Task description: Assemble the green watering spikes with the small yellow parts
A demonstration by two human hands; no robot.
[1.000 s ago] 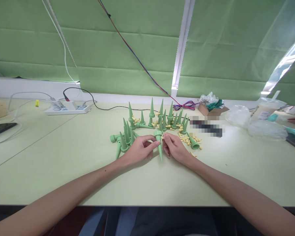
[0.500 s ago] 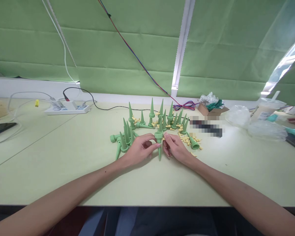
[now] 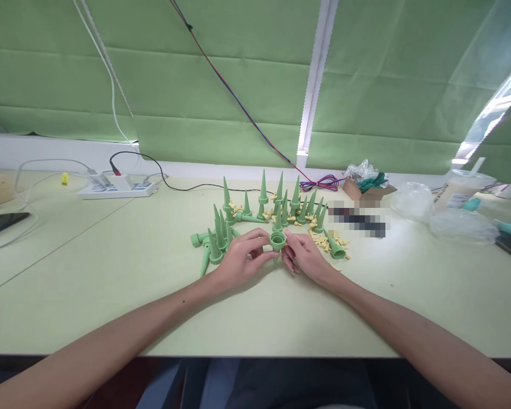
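Fingers (image 3: 259, 233) of our left hand (image 3: 242, 258) hold a green cone (image 3: 277, 247) by its wide end, the thumb near us and the index on the far side, spaced only as far as the rim needs. We keep it just above the bench (image 3: 323, 318), between our 2 hands, its mouth tilted up towards us and its point down, probably so that we can see inside while the right side stays reachable. Our right hand (image 3: 302, 253) curls in at that side, fingertips at the rim; whether they pinch the rim or some small piece, we cannot tell.

Behind our hands, the upright cones (image 3: 263, 190) stand on their broad ends, likely because that base is the steady one. A few others lie on their sides, like the fallen cone (image 3: 336, 249) with its mouth facing us. Loose yellow pieces (image 3: 321, 243) lie scattered just beyond our right hand, seemingly within its easy reach.
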